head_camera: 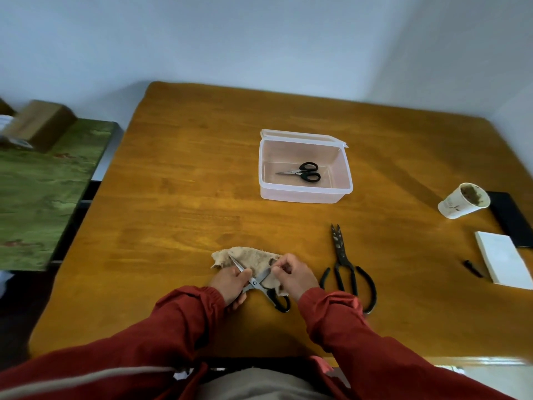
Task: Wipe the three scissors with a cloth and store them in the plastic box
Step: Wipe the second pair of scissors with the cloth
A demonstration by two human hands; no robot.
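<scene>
Head view, looking down on a wooden table (187,197) with both red-sleeved arms reaching in from below.

Close to the near edge, a beige cloth (253,259) spread flat, with the middle scissors (253,282) lying over it, blades splayed in a V. One blade pointing away and left, the other away and right, black handles toward the body and slightly right.

Left hand (230,281) curled around the middle scissors near the pivot, gripping them steady. Right hand (297,277) with fingers bent, seemingly pinching a fold of the cloth against the right-hand blade; exact contact too small to tell. Judged mid-wipe on the second pair.

Farther away and a little to the right, well apart from the hands, a clear plastic box (305,197), lid (300,136) folded back behind it. Inside, on its floor, the small scissors (302,171), closed, tips pointing left.

Just beside the right hand, on its outer side, the large scissors (344,264), dark and not yet wiped. Long axis running straight away from the body, tips toward the box, looped handles near the table's front edge. Right hand clearly the nearer for picking them up, and also slightly nearer the box.

At the far right, a paper cup (461,204) and a white notepad (503,262).
</scene>
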